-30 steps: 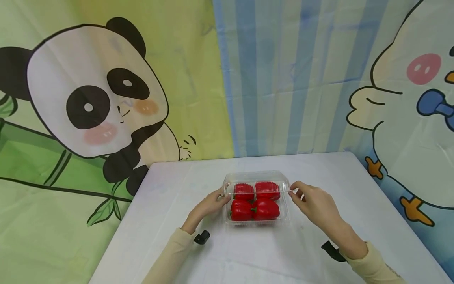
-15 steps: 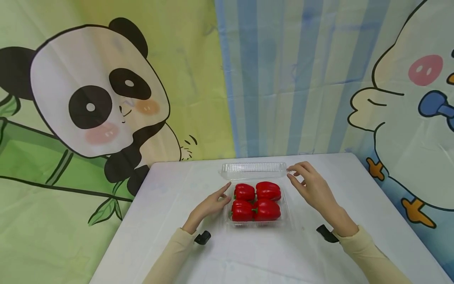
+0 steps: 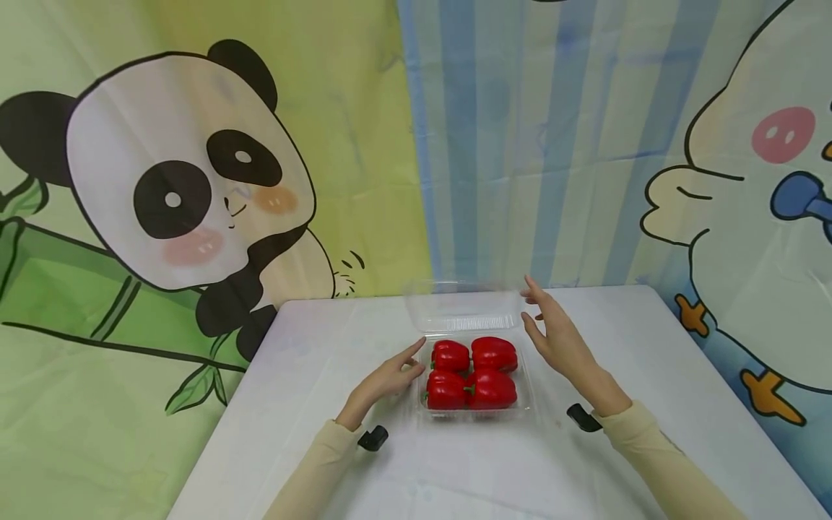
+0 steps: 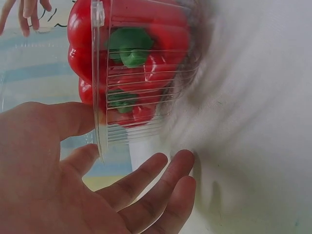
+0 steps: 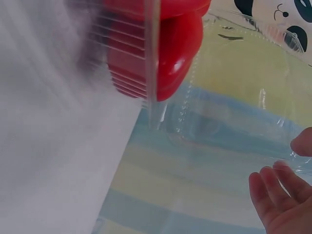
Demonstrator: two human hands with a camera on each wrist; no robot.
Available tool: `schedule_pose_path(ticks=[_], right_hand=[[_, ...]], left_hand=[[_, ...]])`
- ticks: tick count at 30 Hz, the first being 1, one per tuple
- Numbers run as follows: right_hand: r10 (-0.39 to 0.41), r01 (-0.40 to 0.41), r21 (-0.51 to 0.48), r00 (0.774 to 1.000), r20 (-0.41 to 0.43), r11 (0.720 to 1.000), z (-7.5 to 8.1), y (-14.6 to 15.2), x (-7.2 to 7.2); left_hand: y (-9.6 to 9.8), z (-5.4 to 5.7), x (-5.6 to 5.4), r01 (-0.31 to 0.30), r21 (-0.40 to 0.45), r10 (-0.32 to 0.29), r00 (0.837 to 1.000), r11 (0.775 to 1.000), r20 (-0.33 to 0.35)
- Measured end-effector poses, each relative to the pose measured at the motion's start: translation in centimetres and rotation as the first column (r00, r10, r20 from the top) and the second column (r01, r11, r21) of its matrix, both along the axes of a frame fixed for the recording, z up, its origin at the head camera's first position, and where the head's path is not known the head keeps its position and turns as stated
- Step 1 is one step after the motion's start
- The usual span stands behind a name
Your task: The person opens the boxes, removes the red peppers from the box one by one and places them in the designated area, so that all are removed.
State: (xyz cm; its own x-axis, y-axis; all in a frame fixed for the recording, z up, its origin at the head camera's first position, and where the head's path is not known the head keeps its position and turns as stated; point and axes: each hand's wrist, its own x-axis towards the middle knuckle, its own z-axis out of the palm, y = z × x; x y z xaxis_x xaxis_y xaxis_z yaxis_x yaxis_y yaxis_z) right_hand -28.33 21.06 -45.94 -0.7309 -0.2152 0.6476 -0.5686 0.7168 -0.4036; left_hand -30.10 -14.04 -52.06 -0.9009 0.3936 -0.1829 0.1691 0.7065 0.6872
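Several red bell peppers (image 3: 492, 390) with green stems sit in a clear plastic clamshell box (image 3: 477, 414) on the table. The hinged lid (image 3: 471, 321) is swung up and back on the far side. My left hand (image 3: 386, 379) is at the box's left side. In the left wrist view its thumb (image 4: 75, 119) touches the rim, while the other fingers are spread and nearly straight. My right hand (image 3: 555, 336) is at the lid's right edge, fingers extended. The right wrist view shows the lid edge near its fingertips (image 5: 265, 178); contact there is hard to tell.
The white table (image 3: 325, 325) runs back to a fabric backdrop with a panda (image 3: 188, 217) on the left and a white bird (image 3: 747, 253) on the right. A black wrist camera (image 3: 373, 438) sits at the left wrist, another (image 3: 583, 417) at the right.
The lid has swung from above the peppers up and backward. My right hand has moved away from me with it, its fingers straightening. My left hand has loosened slightly at the rim.
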Motion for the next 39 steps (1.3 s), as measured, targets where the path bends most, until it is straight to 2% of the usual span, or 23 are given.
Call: schedule_pose_path(ticks=[7,15,23,29,39], right_hand=[[0.019,-0.019,-0.004,0.998,0.056,1.000,-0.8,0.3,-1.3],[0.065,-0.063,-0.022,0.990,0.128,0.998,-3.1,0.5,-3.1],[0.052,-0.057,0.011,0.967,0.248,0.998,-4.6,0.3,-3.7],[0.044,-0.049,0.007,0.945,0.325,0.999,-5.1,0.1,-3.9],[0.047,-0.044,-0.018,0.915,0.400,0.999,-5.9,0.4,-4.5]], left_hand=[[0.1,0.1,0.1,-0.005,0.015,0.005,1.000,1.000,0.015],[0.1,0.0,0.0,-0.007,0.037,0.005,0.999,0.999,0.045],[0.1,0.2,0.1,-0.004,0.039,0.002,0.998,0.999,0.062],[0.3,0.4,0.2,-0.010,0.027,0.009,0.998,1.000,0.062],[0.2,0.1,0.1,0.003,0.020,-0.003,0.999,1.000,0.038]])
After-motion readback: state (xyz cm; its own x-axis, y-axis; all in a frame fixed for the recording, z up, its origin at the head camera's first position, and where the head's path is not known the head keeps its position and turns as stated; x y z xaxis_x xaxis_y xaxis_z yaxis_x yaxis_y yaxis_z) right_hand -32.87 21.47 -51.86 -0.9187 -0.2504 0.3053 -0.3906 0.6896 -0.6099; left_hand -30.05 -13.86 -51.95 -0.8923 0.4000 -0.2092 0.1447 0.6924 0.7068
